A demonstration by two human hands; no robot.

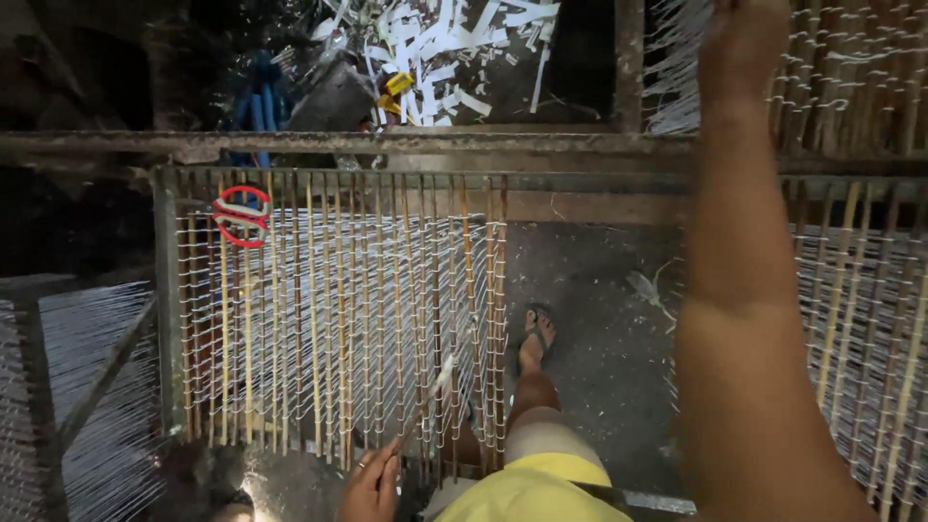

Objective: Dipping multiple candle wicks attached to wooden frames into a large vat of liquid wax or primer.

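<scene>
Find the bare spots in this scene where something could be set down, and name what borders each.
Bare grey floor lies between the stick-and-thread mat and the right arm. White scraps crowd the top; threads fill both sides.

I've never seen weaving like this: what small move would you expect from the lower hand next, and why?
Probably the left hand pinches the nearest stick: its fingers rest open at the bottom edge of the stick mat, while the right hand reaches up to the threads above.

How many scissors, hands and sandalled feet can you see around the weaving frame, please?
Scissors, red-handled, on the mat: 1
Hands: 2, left hand at the mat's lower edge, right hand raised at the top
Sandalled foot: 1
Total: 4
</scene>
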